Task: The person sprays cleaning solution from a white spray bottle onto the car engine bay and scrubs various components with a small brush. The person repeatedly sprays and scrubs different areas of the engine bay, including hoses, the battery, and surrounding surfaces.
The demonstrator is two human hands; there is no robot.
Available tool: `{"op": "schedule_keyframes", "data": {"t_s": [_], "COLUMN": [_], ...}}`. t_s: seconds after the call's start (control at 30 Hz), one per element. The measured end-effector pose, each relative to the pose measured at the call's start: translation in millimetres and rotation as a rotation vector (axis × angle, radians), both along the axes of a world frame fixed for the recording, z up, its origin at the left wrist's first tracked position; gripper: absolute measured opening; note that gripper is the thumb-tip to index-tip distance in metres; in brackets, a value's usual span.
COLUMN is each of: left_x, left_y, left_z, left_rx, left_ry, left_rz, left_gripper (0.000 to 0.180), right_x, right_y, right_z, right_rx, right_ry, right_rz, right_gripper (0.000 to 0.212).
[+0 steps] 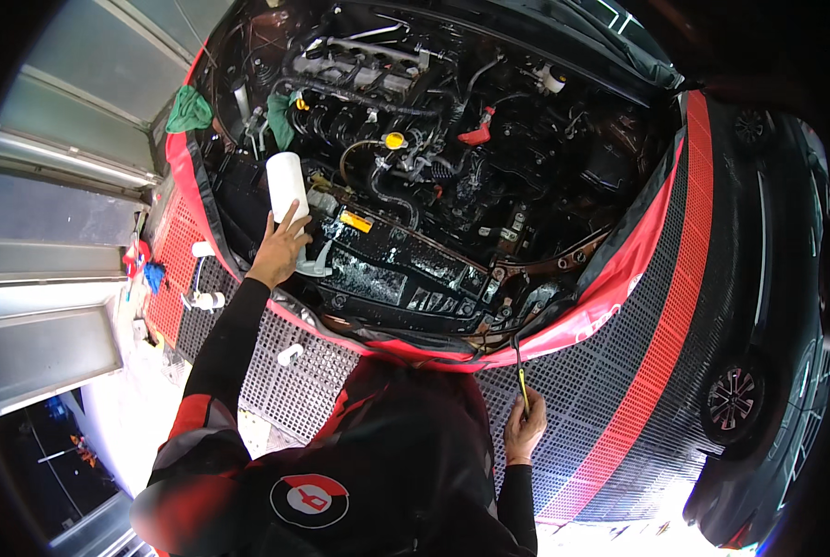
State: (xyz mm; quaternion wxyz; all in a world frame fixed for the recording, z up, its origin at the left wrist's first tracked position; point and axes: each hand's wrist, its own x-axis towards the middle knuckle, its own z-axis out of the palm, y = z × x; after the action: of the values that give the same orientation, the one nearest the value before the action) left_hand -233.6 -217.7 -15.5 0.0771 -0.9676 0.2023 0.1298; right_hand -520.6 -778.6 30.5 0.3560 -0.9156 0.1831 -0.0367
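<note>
My left hand [282, 249] reaches over the left front of an open engine bay [406, 111], its fingers closed on a white spray bottle [287, 181]. The white spray head [316, 261] shows beside the hand, near the front panel. Low on the right, by the front edge of the car, my right hand [525, 429] grips a thin yellow-handled tool [523, 382]. Its dark upper end points at the bumper edge; its tip is too small to make out. White foam or liquid coats the black panel [369, 277] between the hands.
A red and black cover [610, 302] drapes the car's front edge. Green cloths [189, 110] lie at the left fender. Grey and red grating [294, 381] covers the floor, with white bottles [208, 300] standing left. A dark car [777, 306] stands at the right.
</note>
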Motion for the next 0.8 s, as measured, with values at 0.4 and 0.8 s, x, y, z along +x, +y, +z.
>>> {"op": "schedule_keyframes", "data": {"t_s": [0.4, 0.8], "left_x": [9, 188], "left_y": [-23, -149], "left_z": [8, 6], "left_rx": [-0.285, -0.655], "left_ry": [-0.100, -0.544], "left_rz": [0.303, 0.367], "left_gripper": [0.052, 0.041], "right_x": [88, 170], "right_y": [-61, -38], "right_z": [-20, -27], "right_rx": [0.043, 0.180], "right_ry": [-0.088, -0.093], "right_rz": [0.140, 0.189], "right_gripper": [0.018, 0.018]}}
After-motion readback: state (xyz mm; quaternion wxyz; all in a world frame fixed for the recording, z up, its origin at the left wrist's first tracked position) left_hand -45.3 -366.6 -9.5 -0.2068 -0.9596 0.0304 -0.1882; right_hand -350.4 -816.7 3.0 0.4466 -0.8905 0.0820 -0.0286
